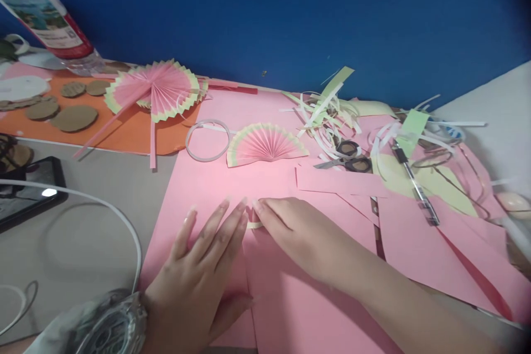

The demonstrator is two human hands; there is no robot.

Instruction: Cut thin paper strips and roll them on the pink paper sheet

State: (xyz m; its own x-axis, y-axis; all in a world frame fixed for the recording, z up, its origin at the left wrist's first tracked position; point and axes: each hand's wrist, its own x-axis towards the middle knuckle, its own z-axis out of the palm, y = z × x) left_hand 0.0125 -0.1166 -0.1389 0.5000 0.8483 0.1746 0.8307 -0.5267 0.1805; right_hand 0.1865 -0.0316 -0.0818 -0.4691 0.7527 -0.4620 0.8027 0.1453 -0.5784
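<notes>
My left hand (pixel 197 276) lies palm down on a large pink paper sheet (pixel 199 182), fingers stretched out and a little apart. Facing it, my right hand (pixel 305 235) presses its closed fingertips onto a small yellow-edged piece of pink paper (pixel 254 225), mostly covered by both hands. Left fingertips touch or nearly touch that piece. Beyond my hands sits a pleated half-round paper fan (pixel 269 144), pink with a pale green and yellow rim. To its left is a clear ring-shaped roll (pixel 207 140). Black-handled scissors (pixel 346 157) lie to its right.
Another pleated paper fan (pixel 160 88) with pink strips rests on orange card (pixel 136 135), near cardboard discs (pixel 74 116). A bottle (pixel 53 16) and a phone (pixel 37 188) are at left. Paper scraps (pixel 327 108) and a pen (pixel 417 185) lie right. A blue panel (pixel 265 22) stands behind.
</notes>
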